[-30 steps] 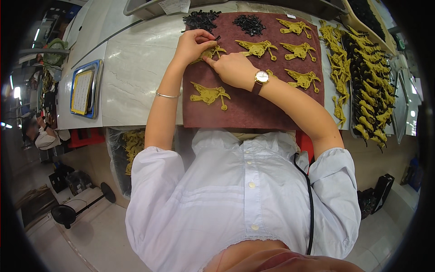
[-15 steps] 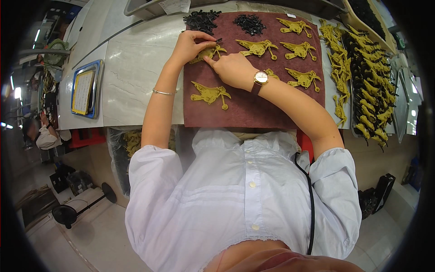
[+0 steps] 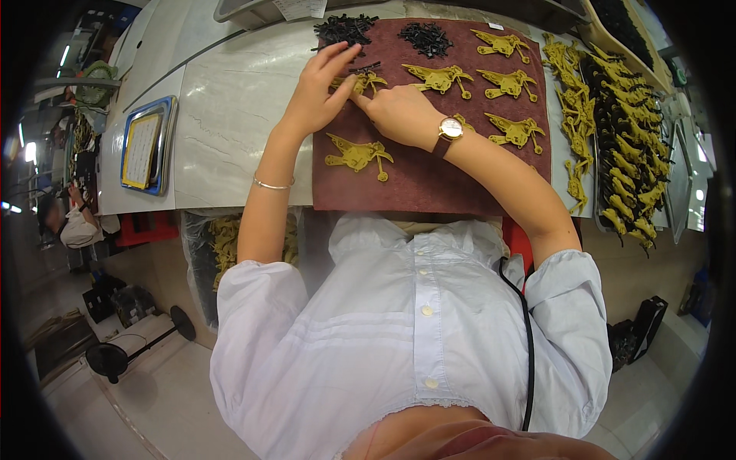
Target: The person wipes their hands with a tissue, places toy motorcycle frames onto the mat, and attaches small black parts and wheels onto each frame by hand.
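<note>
Over the left of the brown mat [image 3: 429, 184], my left hand [image 3: 316, 90] has its fingers spread and nothing visible in them. Its thumb is close to a mustard-yellow, bird-shaped plastic part [image 3: 369, 80]. At that part's near edge, my right hand [image 3: 400, 115] holds it with the fingertips; the other fingers are curled and partly hidden. A small black piece [image 3: 366, 68] lies at the part's far edge. Beyond my left hand is a pile of small black pieces [image 3: 345, 31]. Nearer me lies another yellow part [image 3: 359, 156].
A second black pile [image 3: 425, 39] and more yellow parts [image 3: 438, 79] lie on the mat. Yellow parts heap [image 3: 567, 107] to the right, beside a rack of yellow-and-black pieces [image 3: 632, 146]. A blue-edged tray [image 3: 148, 146] is at left, a grey bin [image 3: 253, 11] behind.
My left hand has opened from a pinch and drawn slightly back from the yellow part. The small black piece it pinched now lies at the part's far edge. My right hand has barely moved.
</note>
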`<state>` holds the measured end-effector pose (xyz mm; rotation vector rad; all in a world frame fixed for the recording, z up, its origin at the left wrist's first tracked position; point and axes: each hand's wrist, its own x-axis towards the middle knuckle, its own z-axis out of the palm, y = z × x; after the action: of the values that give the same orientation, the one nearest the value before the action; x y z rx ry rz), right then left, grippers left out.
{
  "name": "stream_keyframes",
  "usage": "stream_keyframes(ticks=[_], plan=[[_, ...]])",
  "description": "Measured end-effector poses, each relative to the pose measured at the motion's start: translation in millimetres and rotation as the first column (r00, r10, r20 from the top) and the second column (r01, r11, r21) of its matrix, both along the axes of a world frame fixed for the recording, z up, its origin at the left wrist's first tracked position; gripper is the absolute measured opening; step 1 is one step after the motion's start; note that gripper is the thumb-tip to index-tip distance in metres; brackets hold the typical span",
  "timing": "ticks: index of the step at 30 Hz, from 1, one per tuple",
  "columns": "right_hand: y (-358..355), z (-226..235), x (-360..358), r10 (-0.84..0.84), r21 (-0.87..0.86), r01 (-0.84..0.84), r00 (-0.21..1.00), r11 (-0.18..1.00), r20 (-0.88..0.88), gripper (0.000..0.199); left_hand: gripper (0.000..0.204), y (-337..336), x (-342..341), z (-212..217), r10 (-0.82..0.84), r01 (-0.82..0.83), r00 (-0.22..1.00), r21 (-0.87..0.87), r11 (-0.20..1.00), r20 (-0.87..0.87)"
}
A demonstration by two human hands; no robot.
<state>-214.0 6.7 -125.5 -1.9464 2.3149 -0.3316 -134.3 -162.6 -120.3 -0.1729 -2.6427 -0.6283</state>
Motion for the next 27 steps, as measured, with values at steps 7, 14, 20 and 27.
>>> stream_keyframes(ticks=[7, 14, 20, 27], plan=[[14.5, 5.2, -5.7, 0.049, -0.309, 0.317, 0.623, 0.897, 0.78, 0.027, 0.011, 45.0, 40.7, 14.1, 0.175, -0.085, 0.984, 0.793, 0.603, -0.027], [28.7, 11.9, 11.6, 0.001, -0.147, 0.386, 0.354, 0.911, 0.935, 0.027, 0.012, 92.7, 61.7, 8.3, 0.098, -0.225, 0.974, 0.859, 0.46, 0.202], [37.1, 8.9, 21.2, 0.065, -0.168, 0.403, 0.257, 0.9, 0.964, 0.03, 0.017, 96.6, 68.4, 8.2, 0.077, -0.256, 0.966, 0.879, 0.402, 0.246], [49.0, 17.6, 24.5, 0.067, -0.105, 0.355, 0.119, 0.929, 0.991, 0.03, 0.014, 100.6, 74.5, 15.7, 0.177, -0.153, 0.984, 0.402, 0.903, -0.023]])
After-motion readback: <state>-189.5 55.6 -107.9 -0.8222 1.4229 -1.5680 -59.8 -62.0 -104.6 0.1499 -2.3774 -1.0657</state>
